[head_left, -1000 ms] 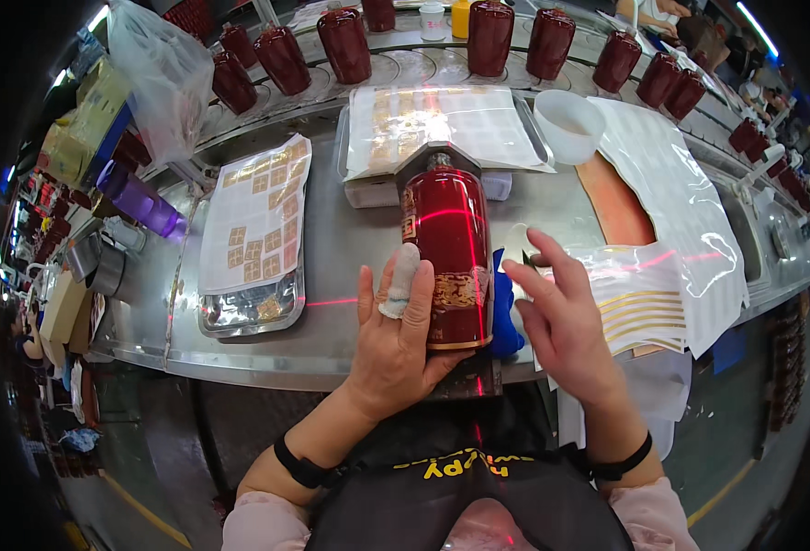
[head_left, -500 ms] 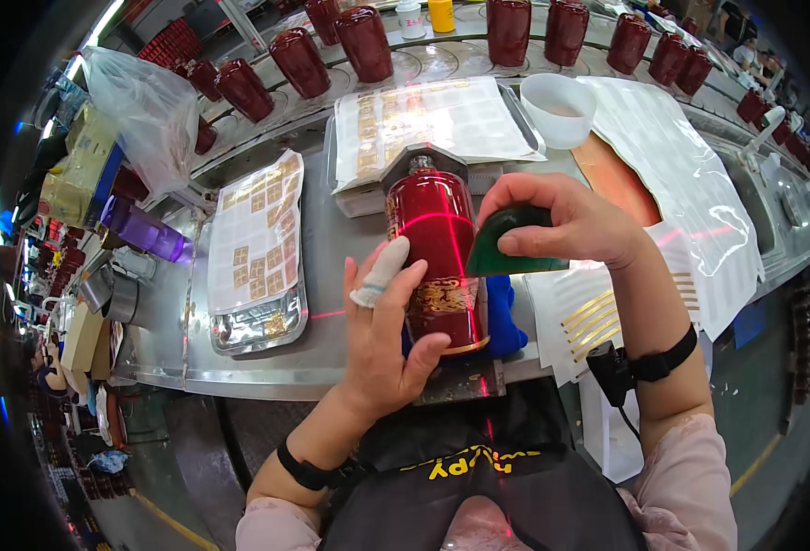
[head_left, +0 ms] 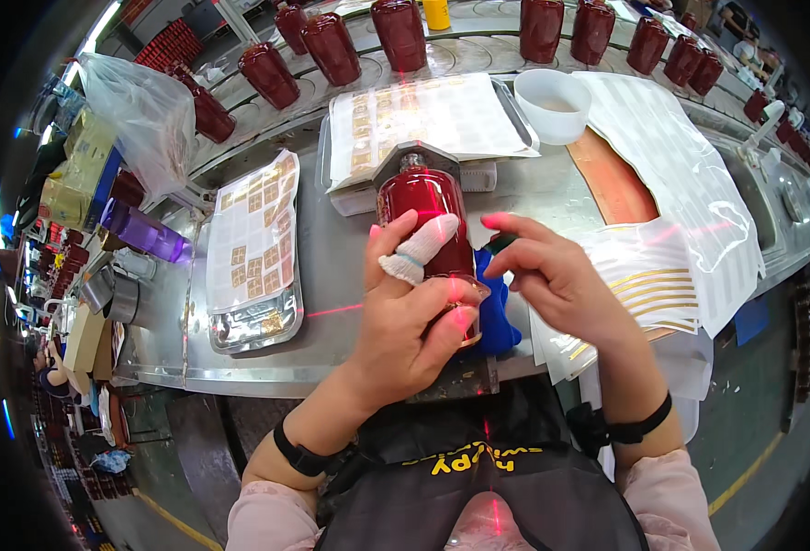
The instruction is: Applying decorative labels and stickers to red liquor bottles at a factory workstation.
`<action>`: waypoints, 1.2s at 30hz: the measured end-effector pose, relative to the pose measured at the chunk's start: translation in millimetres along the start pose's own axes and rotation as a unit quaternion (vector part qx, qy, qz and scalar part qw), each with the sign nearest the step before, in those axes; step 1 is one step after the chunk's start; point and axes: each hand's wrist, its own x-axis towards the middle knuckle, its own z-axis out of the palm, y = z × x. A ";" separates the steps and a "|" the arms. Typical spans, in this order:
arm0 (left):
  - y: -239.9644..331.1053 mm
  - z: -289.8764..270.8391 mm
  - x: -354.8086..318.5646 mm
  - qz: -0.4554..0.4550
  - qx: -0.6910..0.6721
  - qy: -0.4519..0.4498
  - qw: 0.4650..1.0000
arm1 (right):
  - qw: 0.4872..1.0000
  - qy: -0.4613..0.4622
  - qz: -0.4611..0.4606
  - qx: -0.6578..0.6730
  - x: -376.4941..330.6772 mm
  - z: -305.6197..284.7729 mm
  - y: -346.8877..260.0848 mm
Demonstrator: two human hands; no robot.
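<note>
A dark red glass bottle [head_left: 437,197] lies with its neck pointing away from me, set in a dark notched rest [head_left: 396,163]. My left hand [head_left: 405,317] lies across its lower part, a white finger cot [head_left: 430,241] on one finger. Its thumb and forefinger are bent together at the bottle's gold-patterned lower band; anything thin between them is too small to make out. Just right of the bottle, my right hand [head_left: 556,280] has curled fingers around a green scraper [head_left: 500,242], mostly hidden by them. A blue cloth [head_left: 497,317] sits against the bottle's right side.
Gold decal sheets [head_left: 258,220] lie on a tray at left and on another tray [head_left: 423,129] ahead. A white bowl [head_left: 552,106] and sheets with gold strips [head_left: 653,298] are at right. Several red bottles [head_left: 400,37] line a conveyor behind. A purple bottle [head_left: 143,230] lies left.
My right hand has come down and nearer the bottle, the scraper now mostly covered by its fingers. My left thumb and forefinger have closed over the bottle's lower band. Conveyor bottles have shifted right.
</note>
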 end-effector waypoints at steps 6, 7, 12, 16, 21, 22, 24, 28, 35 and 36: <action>4.5 -12.4 -22.9 -0.006 0.070 -0.003 0.998 | 0.998 0.056 0.027 -0.028 -2.8 26.2 -5.5; 5.6 -11.4 -26.4 0.017 0.115 -0.018 0.993 | 0.996 0.064 0.004 -0.063 -1.6 27.6 -5.8; 1.6 -11.1 -38.0 0.023 0.116 0.014 0.993 | 0.997 0.058 0.046 -0.031 1.4 26.3 -11.8; 2.8 -5.9 -46.8 0.014 0.207 -0.013 0.978 | 0.997 0.056 0.044 -0.018 0.2 18.9 -18.4; 4.7 1.5 -52.7 0.012 0.246 -0.017 0.969 | 0.997 0.064 0.049 -0.013 0.1 20.1 -8.2; 4.4 2.0 -52.8 0.012 0.251 -0.016 0.968 | 0.996 0.065 0.049 -0.032 1.5 21.4 -4.2; 3.4 2.2 -52.3 0.017 0.258 -0.016 0.966 | 0.996 0.065 0.039 -0.046 3.8 22.8 1.6; 2.0 3.7 -50.5 0.028 0.257 -0.008 0.966 | 0.968 0.215 0.107 -0.067 0.5 24.0 -5.2; 0.3 8.9 -52.8 0.029 0.262 -0.007 0.965 | 0.976 0.192 0.042 0.096 -10.7 55.5 -9.2; -1.1 9.3 -54.3 0.024 0.253 -0.005 0.967 | 0.964 0.226 0.070 0.124 -11.0 57.5 -2.1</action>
